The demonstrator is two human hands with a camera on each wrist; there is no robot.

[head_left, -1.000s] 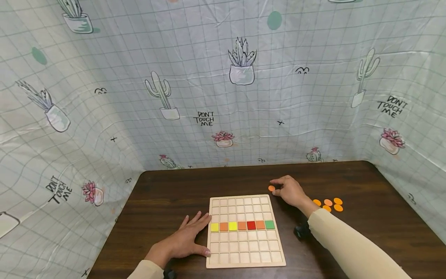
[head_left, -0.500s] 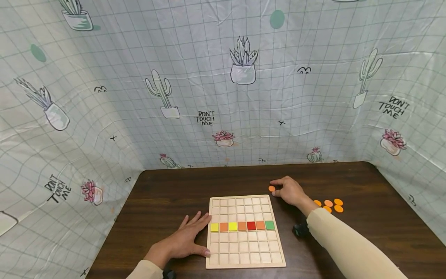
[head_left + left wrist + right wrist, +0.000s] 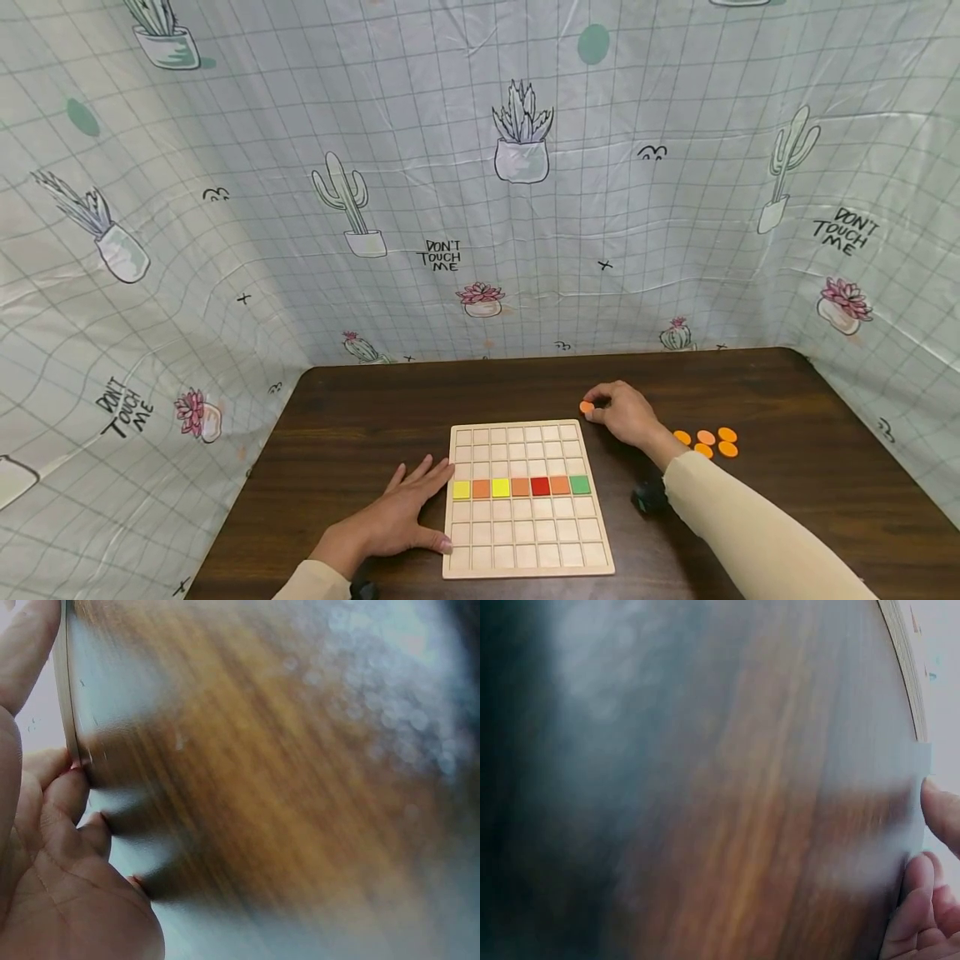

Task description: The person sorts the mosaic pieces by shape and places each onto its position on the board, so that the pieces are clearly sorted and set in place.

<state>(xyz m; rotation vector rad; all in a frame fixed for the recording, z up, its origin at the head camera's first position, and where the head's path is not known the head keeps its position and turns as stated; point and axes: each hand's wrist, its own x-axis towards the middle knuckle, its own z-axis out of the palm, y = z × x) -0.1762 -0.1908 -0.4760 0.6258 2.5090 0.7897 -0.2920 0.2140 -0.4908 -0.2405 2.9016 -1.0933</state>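
Three sides of a dark, wood-grained tabletop (image 3: 360,417), the far, left and right ones, are enclosed by a pale hanging sheet (image 3: 427,108). On this sheet a thin grid, potted cacti and succulents, and the words "Don't touch me" are printed, and soft folds can be seen. The far right corner of the tabletop is rounded. In both wrist views the surface is blurred, and pale light is reflected by it.

Near the middle of the near edge, a light wooden board (image 3: 504,532) is laid. Its middle row is filled with coloured squares (image 3: 540,486): yellow, orange, yellow, orange, red, orange, green. The board's left edge is touched by the left hand (image 3: 393,518), whose fingers are spread wide. Beyond the board's far right corner, towards the tabletop's far edge, an orange disc (image 3: 587,407) is pinched between thumb and finger of the right hand (image 3: 626,412). Five loose discs (image 3: 727,435) are grouped nearer the tabletop's right edge.
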